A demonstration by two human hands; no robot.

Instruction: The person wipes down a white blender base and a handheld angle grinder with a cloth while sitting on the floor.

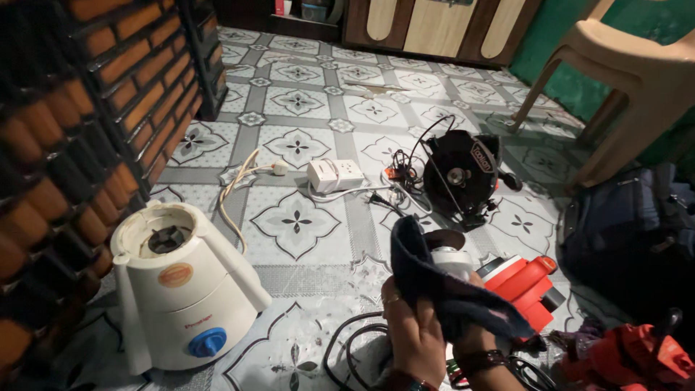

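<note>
Two hands low in view: left hand (414, 334) clutching one dark cloth (434, 282), right hand (479, 334) under it, grip unclear, against one red tool (525, 286). One white mixer base (181, 286) left; one black saw (460, 174) beyond.

Mixer base (184, 289) left of hands (434, 333), power strip (334, 174) behind.

Bare hands (416, 329) — a ring on one finger, dark bangles at the wrists.
</note>
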